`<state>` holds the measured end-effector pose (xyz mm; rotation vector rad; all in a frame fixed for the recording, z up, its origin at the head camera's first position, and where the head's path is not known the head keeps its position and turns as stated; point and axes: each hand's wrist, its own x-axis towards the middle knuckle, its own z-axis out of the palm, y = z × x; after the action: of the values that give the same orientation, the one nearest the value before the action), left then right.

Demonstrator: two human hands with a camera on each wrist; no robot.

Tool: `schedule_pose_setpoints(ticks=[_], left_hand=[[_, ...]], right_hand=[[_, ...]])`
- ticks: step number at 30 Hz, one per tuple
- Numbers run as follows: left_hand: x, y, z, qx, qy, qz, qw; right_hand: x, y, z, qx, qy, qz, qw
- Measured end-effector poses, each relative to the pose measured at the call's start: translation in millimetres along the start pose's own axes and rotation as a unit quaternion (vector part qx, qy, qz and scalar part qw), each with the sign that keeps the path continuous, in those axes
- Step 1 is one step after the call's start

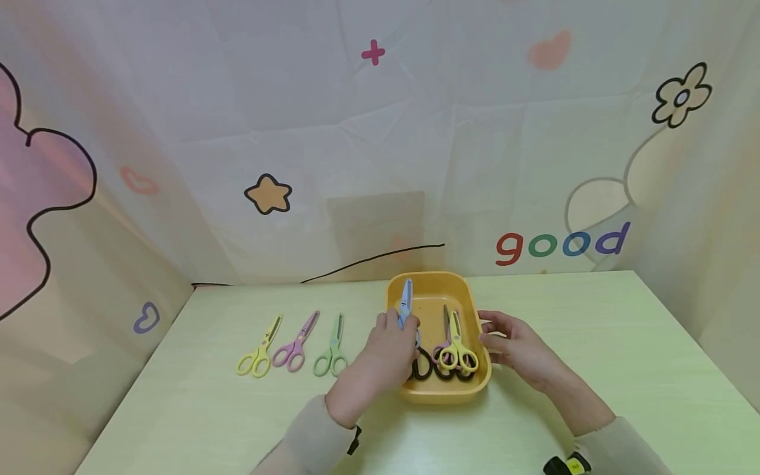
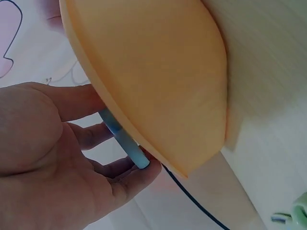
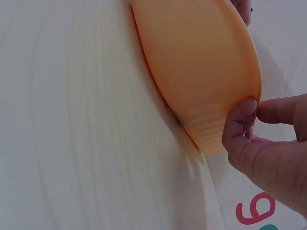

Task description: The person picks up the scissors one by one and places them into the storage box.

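My left hand holds a pair of light blue scissors, blades pointing away, above the left side of a yellow plastic bin. In the left wrist view, the fingers grip the blue scissors by the bin's rim. Inside the bin lie yellow-handled scissors on top of pink-handled scissors and several black handles. At the bin's right rim is my right hand; its thumb and a finger pinch that rim in the right wrist view. Blades under the yellow pair are partly hidden.
Left of the bin, three scissors lie in a row on the pale table: yellow, pink and green. A printed curtain hangs along the table's back edge.
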<state>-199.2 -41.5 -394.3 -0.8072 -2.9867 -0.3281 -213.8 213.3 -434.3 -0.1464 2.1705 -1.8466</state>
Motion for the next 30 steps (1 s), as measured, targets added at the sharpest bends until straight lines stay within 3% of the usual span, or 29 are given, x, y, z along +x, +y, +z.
schedule_pose_setpoints(ticks=[6, 15, 25, 30], left_hand=[[6.8, 8.5, 5.3, 0.003, -0.016, -0.001, 0.9999], [14.4, 19.1, 18.3, 0.056, -0.100, -0.021, 0.9932], [16.2, 25.2, 23.3, 0.143, -0.117, -0.019, 0.9825], [17.5, 26.7, 23.0, 0.163, -0.129, -0.016, 0.9779]], right_hand=[[0.2, -1, -1, -0.002, 0.001, 0.000, 1.0000], [2.5, 3, -1, 0.004, -0.005, -0.007, 0.9999], [2.2, 3, -2, 0.005, -0.007, -0.014, 0.9999], [1.6, 2, -2, 0.004, -0.009, -0.015, 0.9998]])
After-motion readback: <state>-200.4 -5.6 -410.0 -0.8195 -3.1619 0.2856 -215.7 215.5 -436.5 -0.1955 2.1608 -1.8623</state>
